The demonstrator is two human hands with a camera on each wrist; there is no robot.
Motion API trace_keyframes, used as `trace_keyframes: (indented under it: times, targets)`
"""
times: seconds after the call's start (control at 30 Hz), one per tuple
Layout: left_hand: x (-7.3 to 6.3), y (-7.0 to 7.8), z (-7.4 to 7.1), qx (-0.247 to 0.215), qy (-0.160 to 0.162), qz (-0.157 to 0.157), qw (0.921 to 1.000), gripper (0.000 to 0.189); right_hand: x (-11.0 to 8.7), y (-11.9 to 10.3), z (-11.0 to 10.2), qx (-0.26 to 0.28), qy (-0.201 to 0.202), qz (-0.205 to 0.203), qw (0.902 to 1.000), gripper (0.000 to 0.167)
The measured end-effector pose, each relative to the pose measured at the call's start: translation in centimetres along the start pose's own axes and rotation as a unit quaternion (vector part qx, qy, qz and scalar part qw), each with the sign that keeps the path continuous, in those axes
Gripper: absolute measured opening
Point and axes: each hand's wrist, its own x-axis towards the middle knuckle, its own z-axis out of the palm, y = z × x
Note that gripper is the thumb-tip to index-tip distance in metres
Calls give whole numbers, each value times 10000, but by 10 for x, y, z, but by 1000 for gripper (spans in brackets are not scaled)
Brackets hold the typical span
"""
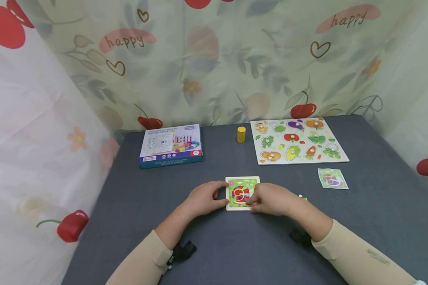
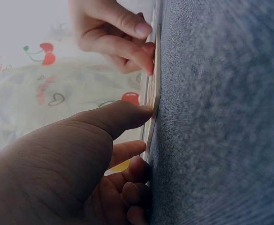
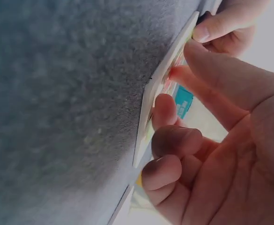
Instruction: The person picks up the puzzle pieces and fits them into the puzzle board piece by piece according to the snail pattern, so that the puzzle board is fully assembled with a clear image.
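A small square picture puzzle (image 1: 234,182) with a pale frame lies flat before me. Its green picture carries a red, blue and yellow round figure. My left hand (image 1: 207,198) holds the frame's left side, index finger at the upper corner and thumb lower down. In the left wrist view the thumb (image 2: 137,114) lies on the board's edge. From the right, my right hand (image 1: 272,199) reaches over the puzzle's lower right part, covering it. The right wrist view shows its index finger (image 3: 186,77) pressing on the red of the picture, with the other fingers loosely bent.
Beyond the puzzle stand a yellow cylinder (image 1: 241,134), a boxed set (image 1: 171,145) at left and a vegetable peg board (image 1: 281,147) at right. A small picture card (image 1: 332,179) lies right. Partly behind my right forearm is a small colourful piece (image 1: 302,197).
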Motion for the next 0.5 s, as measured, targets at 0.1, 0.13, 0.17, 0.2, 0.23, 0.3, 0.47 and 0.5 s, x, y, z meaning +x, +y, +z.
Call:
trace_keyframes:
  times: [0.1,0.13,0.17,0.2,0.23,0.3,0.47,0.5]
  targets:
    - [-1,0,-1,5,-2,-29,10000,54,-7,1,-2,-87,33,-72,9999,30]
    - [-1,0,-1,15,-2,-29,10000,54,-10,1,-2,-114,81,-84,9999,33]
    - [-1,0,-1,24,-9,-34,10000,54,-13,1,-3,-141,129,-79,9998,35]
    - [-1,0,-1,33,-13,-31,10000,54,-16,1,-4,-167,194,-100,9996,37]
    - [-1,0,0,41,-19,-30,10000,54,-19,2,-5,-165,254,-97,9995,38]
    - [-1,0,0,54,-20,-26,10000,54,-25,3,-7,-125,388,-135,9991,40]
    - [0,0,1,53,-7,-41,10000,54,-39,6,-15,44,684,-285,9972,44]
    - [0,0,1,55,-9,-50,10000,54,-41,7,-16,64,718,-294,9970,44]
